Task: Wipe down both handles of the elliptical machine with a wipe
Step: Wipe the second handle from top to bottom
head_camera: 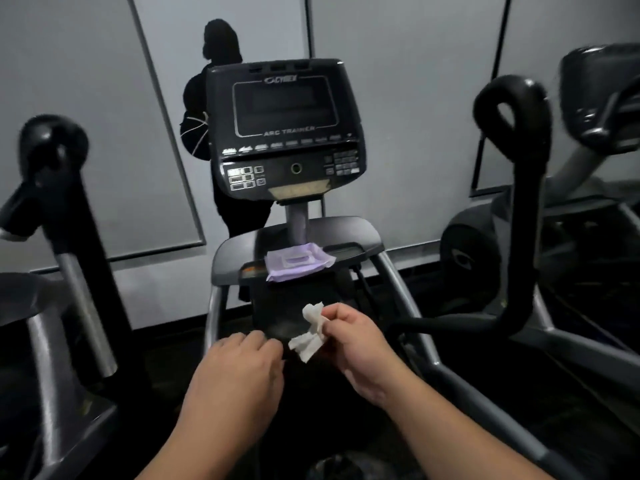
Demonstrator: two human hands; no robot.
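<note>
A crumpled white wipe [310,332] hangs in front of me, pinched by my right hand [356,344] at its upper right edge. My left hand [239,372] hovers just left of the wipe, fingers loosely curled, holding nothing. The elliptical's left handle [52,150] rises at the far left with a black looped grip. Its right handle [519,133], also a black loop on a curved bar, stands at the right. Both hands are low in the middle, apart from either handle.
The black console [284,126] stands straight ahead on a post. A purple pack of wipes [298,263] lies on the tray [346,233] below it. Another machine [588,202] is at the right. A mirrored wall behind reflects a dark figure [221,43].
</note>
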